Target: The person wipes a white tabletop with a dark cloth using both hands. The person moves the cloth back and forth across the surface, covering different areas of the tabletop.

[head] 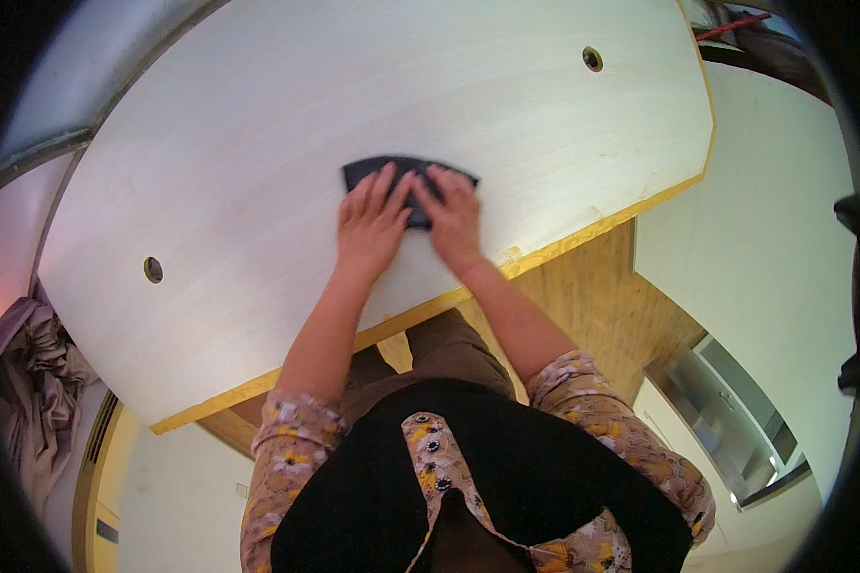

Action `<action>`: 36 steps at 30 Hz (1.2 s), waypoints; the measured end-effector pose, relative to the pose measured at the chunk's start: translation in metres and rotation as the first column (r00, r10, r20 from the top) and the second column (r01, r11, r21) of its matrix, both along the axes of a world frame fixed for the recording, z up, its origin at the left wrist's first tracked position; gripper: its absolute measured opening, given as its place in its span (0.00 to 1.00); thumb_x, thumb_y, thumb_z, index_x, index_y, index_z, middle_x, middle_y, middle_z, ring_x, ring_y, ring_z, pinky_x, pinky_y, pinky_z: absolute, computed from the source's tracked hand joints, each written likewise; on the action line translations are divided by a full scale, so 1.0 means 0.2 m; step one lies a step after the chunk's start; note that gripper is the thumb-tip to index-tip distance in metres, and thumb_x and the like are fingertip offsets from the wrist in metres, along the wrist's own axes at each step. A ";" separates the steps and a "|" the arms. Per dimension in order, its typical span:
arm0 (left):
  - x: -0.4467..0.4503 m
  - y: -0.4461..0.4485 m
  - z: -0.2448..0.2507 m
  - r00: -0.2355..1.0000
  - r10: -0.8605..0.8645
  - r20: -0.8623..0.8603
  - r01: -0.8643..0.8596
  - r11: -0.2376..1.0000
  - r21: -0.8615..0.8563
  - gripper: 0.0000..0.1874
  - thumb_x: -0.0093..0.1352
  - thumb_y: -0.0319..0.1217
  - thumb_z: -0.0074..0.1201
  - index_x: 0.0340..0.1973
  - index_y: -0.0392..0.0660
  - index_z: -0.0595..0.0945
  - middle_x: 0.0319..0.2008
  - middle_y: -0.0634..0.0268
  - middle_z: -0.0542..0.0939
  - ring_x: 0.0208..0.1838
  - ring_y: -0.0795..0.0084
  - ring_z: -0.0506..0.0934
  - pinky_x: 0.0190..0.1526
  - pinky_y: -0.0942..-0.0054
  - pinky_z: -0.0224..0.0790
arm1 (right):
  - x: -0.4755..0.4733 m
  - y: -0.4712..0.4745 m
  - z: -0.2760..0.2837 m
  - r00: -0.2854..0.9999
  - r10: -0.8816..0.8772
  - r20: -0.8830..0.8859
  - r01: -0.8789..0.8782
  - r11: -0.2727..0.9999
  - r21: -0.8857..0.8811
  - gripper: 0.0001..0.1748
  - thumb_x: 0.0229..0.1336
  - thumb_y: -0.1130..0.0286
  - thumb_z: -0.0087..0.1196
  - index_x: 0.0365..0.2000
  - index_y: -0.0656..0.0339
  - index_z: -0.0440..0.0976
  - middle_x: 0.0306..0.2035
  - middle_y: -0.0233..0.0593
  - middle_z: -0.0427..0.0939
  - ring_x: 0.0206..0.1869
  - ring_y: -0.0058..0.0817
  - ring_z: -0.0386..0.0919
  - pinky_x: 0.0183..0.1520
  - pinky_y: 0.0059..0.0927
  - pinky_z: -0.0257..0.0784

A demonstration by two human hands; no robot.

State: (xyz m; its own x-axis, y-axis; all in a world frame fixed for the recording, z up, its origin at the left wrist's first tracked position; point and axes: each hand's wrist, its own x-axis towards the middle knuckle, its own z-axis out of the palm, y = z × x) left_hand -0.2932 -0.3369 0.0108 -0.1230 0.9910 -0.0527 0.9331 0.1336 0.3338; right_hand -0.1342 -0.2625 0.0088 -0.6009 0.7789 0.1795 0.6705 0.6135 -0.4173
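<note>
Both my hands lie side by side on a folded dark cloth (360, 169), pressing it flat on a white wood-grain desktop (258, 186). My left hand (373, 229) covers the cloth's left part, fingers pointing away from me. Over the right part rests my right hand (455, 222), its fingers angled toward the left ones. A strip of cloth shows between the hands and beyond the fingertips. The hands and the cloth are slightly blurred.
The desktop has a round hole (153, 270) at left and another hole (593, 59) at far right. Its yellow front edge (566, 242) is close to my body. Draped fabric (36, 401) hangs at left. A wooden floor (588, 301) and a metal-fronted unit (724, 408) are at right.
</note>
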 end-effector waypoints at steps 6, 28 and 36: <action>-0.30 -0.32 0.06 0.981 0.154 -0.121 -0.164 0.983 -0.080 0.33 0.72 0.42 0.57 0.73 0.63 0.69 0.77 0.75 0.60 0.76 0.67 0.58 0.73 0.62 0.47 | -0.35 -0.14 0.03 0.966 0.251 -0.065 -0.257 0.960 -0.110 0.25 0.57 0.71 0.54 0.56 0.52 0.79 0.65 0.30 0.72 0.69 0.33 0.67 0.64 0.41 0.66; 0.31 0.77 0.00 0.960 -0.260 0.106 0.249 0.963 0.105 0.29 0.74 0.46 0.54 0.71 0.66 0.72 0.77 0.78 0.64 0.80 0.71 0.57 0.80 0.58 0.42 | 0.38 0.46 0.01 0.952 -0.267 0.148 0.262 0.964 0.048 0.32 0.59 0.77 0.53 0.64 0.46 0.74 0.66 0.35 0.69 0.68 0.44 0.65 0.67 0.48 0.62; -0.08 -0.13 0.07 0.995 -0.086 0.054 0.091 0.990 -0.108 0.29 0.73 0.44 0.55 0.70 0.59 0.73 0.78 0.74 0.62 0.81 0.68 0.55 0.80 0.56 0.40 | 0.00 -0.25 0.00 0.994 0.063 -0.085 -0.079 0.977 -0.196 0.30 0.58 0.74 0.52 0.63 0.52 0.74 0.66 0.38 0.69 0.68 0.44 0.66 0.66 0.49 0.64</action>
